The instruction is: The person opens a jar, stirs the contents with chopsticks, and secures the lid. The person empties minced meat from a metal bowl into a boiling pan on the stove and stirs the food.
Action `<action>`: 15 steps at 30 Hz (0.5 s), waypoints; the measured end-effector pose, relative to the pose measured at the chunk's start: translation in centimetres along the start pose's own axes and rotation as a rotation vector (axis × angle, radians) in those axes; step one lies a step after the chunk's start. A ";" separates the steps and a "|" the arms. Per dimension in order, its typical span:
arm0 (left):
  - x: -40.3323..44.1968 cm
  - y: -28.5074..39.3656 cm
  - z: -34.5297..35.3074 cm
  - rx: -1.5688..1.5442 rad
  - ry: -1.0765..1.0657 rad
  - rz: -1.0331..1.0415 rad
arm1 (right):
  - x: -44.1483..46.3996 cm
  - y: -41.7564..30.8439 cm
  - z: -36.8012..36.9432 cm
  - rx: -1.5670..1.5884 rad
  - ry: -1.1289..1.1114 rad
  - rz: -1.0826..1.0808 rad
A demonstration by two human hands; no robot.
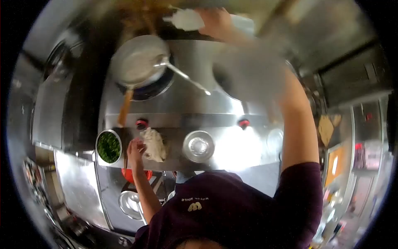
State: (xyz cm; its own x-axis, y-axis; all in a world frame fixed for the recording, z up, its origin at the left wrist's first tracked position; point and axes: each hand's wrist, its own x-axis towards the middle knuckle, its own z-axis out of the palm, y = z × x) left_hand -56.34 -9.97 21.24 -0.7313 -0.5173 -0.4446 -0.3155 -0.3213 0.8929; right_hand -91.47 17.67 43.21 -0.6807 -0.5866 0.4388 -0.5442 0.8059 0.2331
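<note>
High at the back, my right hand [216, 24] is closed around a white squeeze bottle [186, 20] tipped sideways, its narrow nozzle facing left. Motion smears the right forearm. At the counter's front left, my left hand [136, 152] lies with loosely bent fingers against the edge of a crumpled off-white cloth [154, 145]; it appears to hold nothing. Beyond it, a frying pan [134, 62] with a wooden handle [124, 108] sits on the left burner, a pale layer inside. A metal ladle [186, 76] rests over the pan's right rim, its handle reaching onto the steel stovetop.
A bowl of chopped greens [109, 146] stands left of my left hand. A round metal bowl [199, 146] is on the front ledge, between two red-and-black knobs [243, 123]. Another burner [224, 76] lies partly behind my right arm. Below the counter are a red container [129, 176] and a metal bowl [130, 204].
</note>
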 end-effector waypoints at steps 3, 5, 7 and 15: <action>0.6 -0.8 1.4 0.072 -0.085 0.017 | -6.3 7.3 -6.2 0.235 0.195 0.191; -0.8 -0.3 2.9 0.090 -0.072 -0.026 | -11.9 12.0 -11.1 0.381 0.369 0.296; -1.0 -1.9 2.5 0.044 -0.131 -0.020 | -18.0 16.4 -15.3 0.517 0.419 0.552; -5.0 -3.1 6.4 0.242 -0.129 -0.016 | -43.4 19.8 -9.4 0.624 0.603 0.925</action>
State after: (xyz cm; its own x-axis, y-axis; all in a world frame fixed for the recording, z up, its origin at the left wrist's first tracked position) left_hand -55.58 -1.36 21.15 -0.7912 -0.4036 -0.4596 -0.4515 -0.1215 0.8840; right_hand -68.13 59.86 36.91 -0.6874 0.4355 0.5812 -0.2361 0.6228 -0.7459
